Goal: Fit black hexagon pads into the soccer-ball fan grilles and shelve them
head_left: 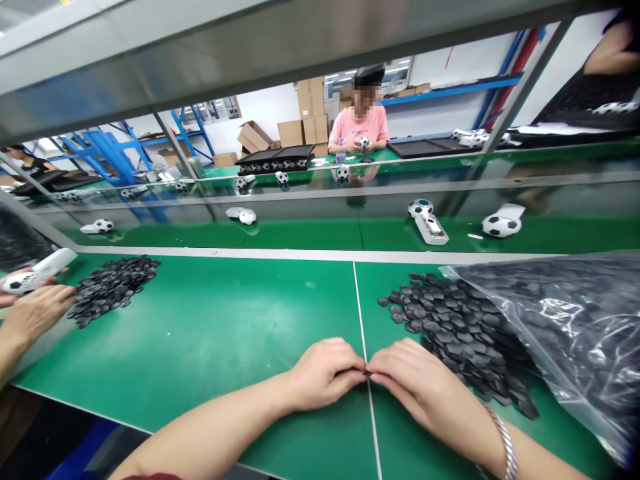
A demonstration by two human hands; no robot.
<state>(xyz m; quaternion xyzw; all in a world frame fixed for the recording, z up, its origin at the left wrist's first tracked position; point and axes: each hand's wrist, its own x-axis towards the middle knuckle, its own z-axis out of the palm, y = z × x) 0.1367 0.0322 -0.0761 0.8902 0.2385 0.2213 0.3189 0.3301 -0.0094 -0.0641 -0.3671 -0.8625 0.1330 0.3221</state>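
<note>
Head view: the left hand (327,375) and the right hand (420,383) meet over the table's white seam (377,453), thumbs and fingertips pinching one small black piece (367,373) between them. Fingers hide most of it; what shows is a dark sliver, seemingly lying across from hand to hand. Its long axis, if it has one, and which way it faces I cannot tell.

Judging by the loose ones in the right pile (460,327), just beyond the right hand, it should be flat, light and fairly stiff, perhaps a little slick, and not easily broken. Opposite edges look the best hold, with fingertips only. Those loose pieces point every way. Beside them lies a clear bag (575,327) of dark contents.

Further left, a co-worker's hand (40,310) is by another pile (113,287). Beyond, ball-shaped units (503,225) sit on a green belt (310,233).
</note>
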